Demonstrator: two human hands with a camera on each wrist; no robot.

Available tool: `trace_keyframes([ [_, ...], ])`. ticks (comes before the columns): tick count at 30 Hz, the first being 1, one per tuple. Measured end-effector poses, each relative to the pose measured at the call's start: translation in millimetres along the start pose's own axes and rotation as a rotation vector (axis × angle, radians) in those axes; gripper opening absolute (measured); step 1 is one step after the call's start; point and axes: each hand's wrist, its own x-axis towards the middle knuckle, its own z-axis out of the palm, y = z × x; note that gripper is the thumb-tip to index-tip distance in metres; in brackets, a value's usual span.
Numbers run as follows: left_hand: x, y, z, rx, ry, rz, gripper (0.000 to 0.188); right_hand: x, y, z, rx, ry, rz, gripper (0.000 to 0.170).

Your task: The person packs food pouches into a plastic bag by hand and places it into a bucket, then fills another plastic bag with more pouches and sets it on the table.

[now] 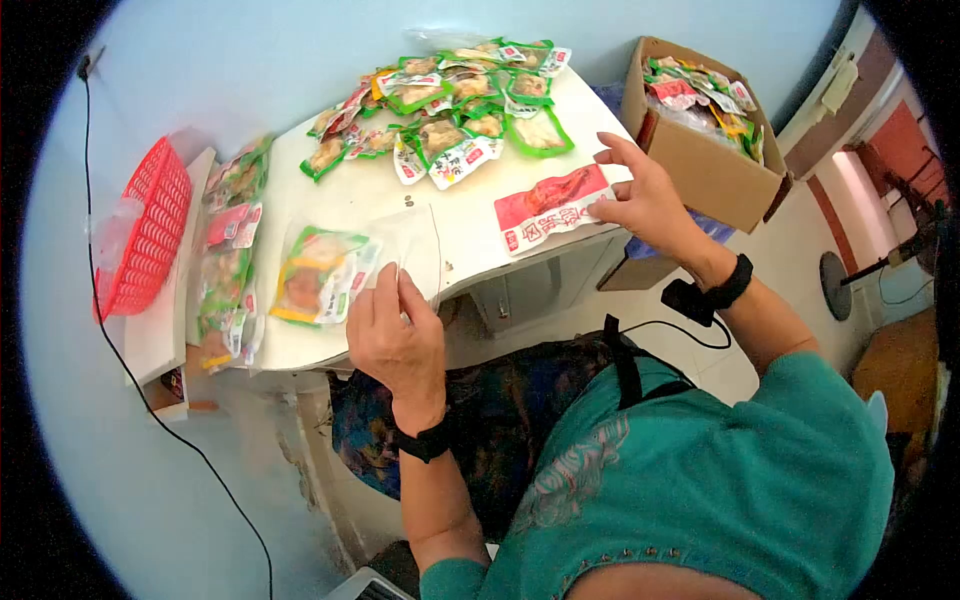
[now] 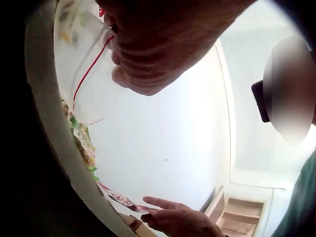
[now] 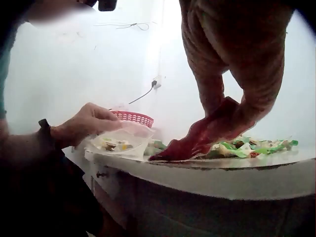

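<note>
My left hand (image 1: 395,335) pinches the edge of a clear plastic bag (image 1: 418,235) on the white table. A green and yellow food packet (image 1: 305,285) lies in the bag's left part. In the right wrist view the bag (image 3: 133,140) hangs open below the left fingers. My right hand (image 1: 655,205) holds the right end of a red and white packet (image 1: 550,205) at the table's front edge. The right wrist view shows that red packet (image 3: 190,143) between the thumb and fingers, tilted, its lower end near the tabletop.
Green-edged food packets (image 1: 440,135) are heaped at the back of the table (image 1: 365,290). Filled clear bags (image 1: 230,255) line its left side, beside a red basket (image 1: 155,230). A cardboard box (image 1: 705,165) of packets stands at the right. A black cable (image 1: 140,390) hangs down the wall.
</note>
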Motion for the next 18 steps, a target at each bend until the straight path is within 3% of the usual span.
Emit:
trace_keyframes([
  [3,-2,1,-3,0.052,-0.01,0.059,0.011,2,13,0,0.018,-0.094,0.127,0.081],
  [7,4,10,-4,0.061,-0.011,0.061,0.012,-1,22,-1,0.456,-0.304,0.321,0.069],
  [8,4,11,-3,0.084,-0.015,0.06,0.011,-6,20,-1,0.418,-0.318,0.376,0.061],
  [11,4,11,0,0.096,0.007,0.067,0.011,-22,11,12,0.728,-0.359,0.323,0.057],
  [16,8,27,-9,0.065,-0.057,-0.009,0.011,-34,2,30,0.937,-0.31,0.403,0.034],
  [18,8,32,-10,0.073,-0.053,-0.012,0.011,-38,-2,38,0.969,-0.369,0.419,0.033],
])
